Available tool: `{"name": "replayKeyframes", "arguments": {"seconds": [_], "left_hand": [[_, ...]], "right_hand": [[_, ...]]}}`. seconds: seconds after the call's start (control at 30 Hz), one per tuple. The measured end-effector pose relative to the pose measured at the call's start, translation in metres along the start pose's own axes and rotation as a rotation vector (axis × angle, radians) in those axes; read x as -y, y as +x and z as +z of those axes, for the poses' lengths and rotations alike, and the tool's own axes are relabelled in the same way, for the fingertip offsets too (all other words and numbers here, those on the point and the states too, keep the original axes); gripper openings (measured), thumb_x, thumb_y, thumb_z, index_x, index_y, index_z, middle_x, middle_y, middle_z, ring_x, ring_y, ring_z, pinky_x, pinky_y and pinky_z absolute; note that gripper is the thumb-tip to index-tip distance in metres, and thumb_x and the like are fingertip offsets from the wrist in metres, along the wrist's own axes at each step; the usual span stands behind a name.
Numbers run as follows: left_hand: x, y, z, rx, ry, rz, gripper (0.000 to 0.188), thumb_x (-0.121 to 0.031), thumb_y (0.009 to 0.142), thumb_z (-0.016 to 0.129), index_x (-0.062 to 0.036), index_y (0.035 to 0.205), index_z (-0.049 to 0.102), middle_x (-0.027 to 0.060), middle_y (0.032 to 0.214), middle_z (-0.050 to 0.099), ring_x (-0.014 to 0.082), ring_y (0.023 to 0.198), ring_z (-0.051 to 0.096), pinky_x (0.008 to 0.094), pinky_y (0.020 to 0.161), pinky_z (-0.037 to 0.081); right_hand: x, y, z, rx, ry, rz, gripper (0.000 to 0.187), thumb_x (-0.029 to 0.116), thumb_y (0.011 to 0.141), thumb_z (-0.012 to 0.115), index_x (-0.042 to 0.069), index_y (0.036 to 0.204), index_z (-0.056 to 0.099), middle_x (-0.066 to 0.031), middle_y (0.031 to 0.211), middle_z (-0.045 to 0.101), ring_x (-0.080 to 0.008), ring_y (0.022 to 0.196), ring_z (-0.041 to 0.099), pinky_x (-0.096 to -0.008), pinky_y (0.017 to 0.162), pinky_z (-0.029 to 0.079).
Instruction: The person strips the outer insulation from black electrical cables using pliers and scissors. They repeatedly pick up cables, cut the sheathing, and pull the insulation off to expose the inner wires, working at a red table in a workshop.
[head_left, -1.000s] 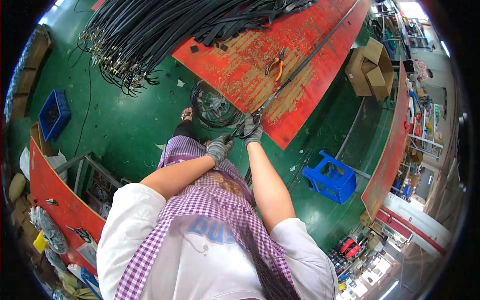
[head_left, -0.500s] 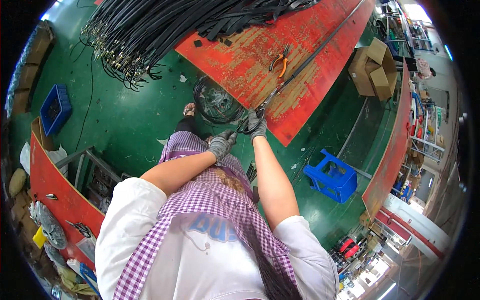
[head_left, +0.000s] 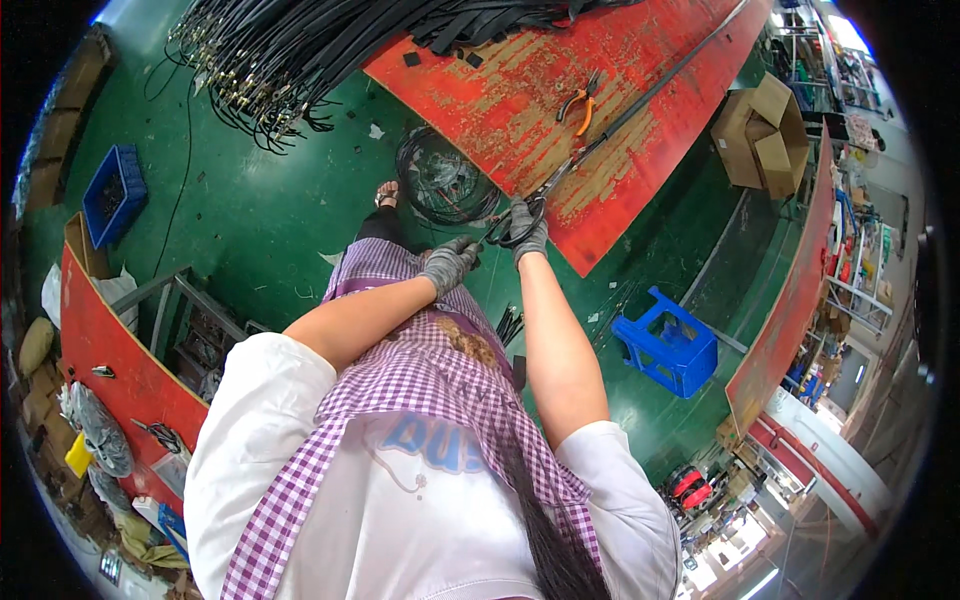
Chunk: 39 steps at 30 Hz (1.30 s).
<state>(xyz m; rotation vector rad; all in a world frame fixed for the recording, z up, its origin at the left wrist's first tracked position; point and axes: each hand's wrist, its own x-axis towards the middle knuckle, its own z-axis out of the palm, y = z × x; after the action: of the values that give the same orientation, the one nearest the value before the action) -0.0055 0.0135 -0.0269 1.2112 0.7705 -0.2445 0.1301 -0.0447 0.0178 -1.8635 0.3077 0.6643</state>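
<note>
My right hand [head_left: 528,230], in a grey glove, grips black-handled scissors [head_left: 549,188] at the near corner of the red table [head_left: 640,200]. Their blades point away from me, along a long black cable [head_left: 655,92] that stretches across the tabletop. My left hand [head_left: 450,267], also gloved, is closed just left of the scissor handles. A thin dark end shows at its fingertips, but what it belongs to is hard to make out. Pliers with orange handles [head_left: 580,104] lie on the table beyond the scissors.
A thick bundle of black cables [head_left: 300,50] hangs over the table's far left edge. Below it a wire coil [head_left: 440,180] rests on the green floor. Right of me stand a blue stool [head_left: 670,345] and an open carton [head_left: 765,135]; a blue crate [head_left: 113,195] sits far left.
My right hand has moved slightly right, and the two hands are a little farther apart. The scissor handles look spread wider. The whole view has shifted slightly.
</note>
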Motion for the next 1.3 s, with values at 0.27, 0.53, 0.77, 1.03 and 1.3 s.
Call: {"name": "replayKeyframes", "arguments": {"seconds": [0.27,0.53,0.77,1.03,1.3], "left_hand": [[-0.021,-0.003,-0.008,0.013,0.24,0.102,0.018,-0.02,0.079,0.048,-0.0061,0.086,0.058,0.0025,0.066,0.055,0.0106,0.056,0.046,0.0246,0.054,0.04],[-0.033,-0.003,-0.02,0.0,0.124,0.096,0.019,-0.019,0.079,0.049,-0.0033,0.086,0.058,0.0033,0.072,0.058,0.0095,0.062,0.05,0.0231,0.059,0.041],[-0.041,-0.006,-0.023,0.062,0.153,0.077,0.018,-0.015,0.078,0.051,-0.0027,0.09,0.058,0.002,0.076,0.059,0.0092,0.066,0.05,0.0226,0.061,0.042],[-0.054,-0.01,-0.03,0.054,0.102,0.035,0.019,-0.015,0.079,0.052,-0.0027,0.092,0.058,-0.0009,0.071,0.057,0.0067,0.057,0.046,0.0217,0.052,0.039],[-0.046,-0.007,-0.042,0.026,0.174,0.137,0.018,-0.013,0.079,0.052,-0.0013,0.092,0.057,0.0038,0.078,0.06,0.0088,0.066,0.051,0.0218,0.06,0.042]], "right_hand": [[-0.032,0.0,-0.031,0.215,0.428,0.063,0.004,0.016,0.08,0.044,0.012,0.079,0.044,-0.0013,0.06,0.044,-0.0156,0.049,0.043,-0.0313,0.042,0.034],[-0.102,-0.077,-0.147,0.411,-0.242,0.107,0.024,0.032,0.078,0.05,0.01,0.084,0.045,-0.0025,0.066,0.047,-0.0137,0.054,0.045,-0.0271,0.048,0.037],[-0.018,-0.097,-0.103,0.642,-0.759,-0.07,0.027,0.02,0.073,0.058,0.002,0.089,0.046,-0.0104,0.075,0.055,-0.0172,0.068,0.052,-0.0311,0.061,0.041],[-0.028,-0.068,-0.09,0.662,-0.864,-0.249,0.02,0.018,0.075,0.054,0.001,0.086,0.051,-0.0123,0.075,0.058,-0.0211,0.067,0.054,-0.0333,0.06,0.042],[-0.025,-0.062,-0.074,0.496,-0.665,0.047,0.021,0.021,0.075,0.052,0.002,0.079,0.058,-0.017,0.069,0.057,-0.0246,0.065,0.056,-0.0346,0.059,0.043]]}}
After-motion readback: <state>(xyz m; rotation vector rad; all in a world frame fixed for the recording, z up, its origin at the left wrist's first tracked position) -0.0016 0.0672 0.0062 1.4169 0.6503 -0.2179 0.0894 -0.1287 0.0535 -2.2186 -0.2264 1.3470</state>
